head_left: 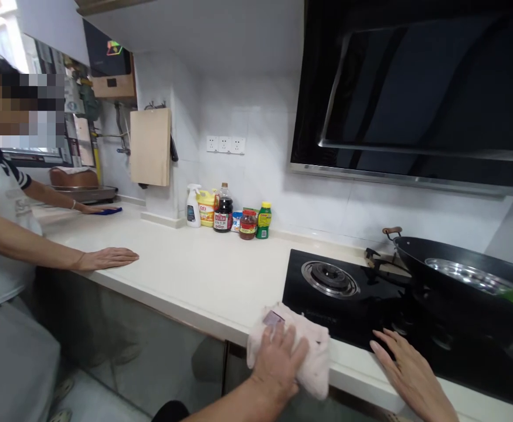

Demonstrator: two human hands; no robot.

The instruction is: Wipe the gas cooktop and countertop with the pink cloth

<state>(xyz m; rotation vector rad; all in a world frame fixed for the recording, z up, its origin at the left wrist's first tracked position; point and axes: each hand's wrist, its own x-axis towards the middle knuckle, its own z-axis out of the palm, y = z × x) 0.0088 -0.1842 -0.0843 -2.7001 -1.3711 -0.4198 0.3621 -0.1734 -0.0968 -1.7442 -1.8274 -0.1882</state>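
Observation:
My left hand (278,360) presses a pale pink cloth (315,357) onto the counter's front edge, beside the stove's near left corner. Its fingers curve over the cloth, part of which hangs past the edge. A small purplish label (274,318) shows on the cloth. My right hand (408,369) holds nothing; its fingers are stretched out over the front edge of the black gas stove (348,313). A round burner (330,278) sits on the stove's left side. On the right side rests a large black wok (418,258) with a shiny metal lid or plate (467,274) inside.
Along the wall stand a spray bottle (193,205), a dark sauce bottle (223,211), a red-lidded jar (248,225) and a green bottle (264,221). At left, another person's hand (109,258) lies on the white counter (186,275); their other hand touches a blue cloth (109,211). A range hood (414,88) overhangs the stove.

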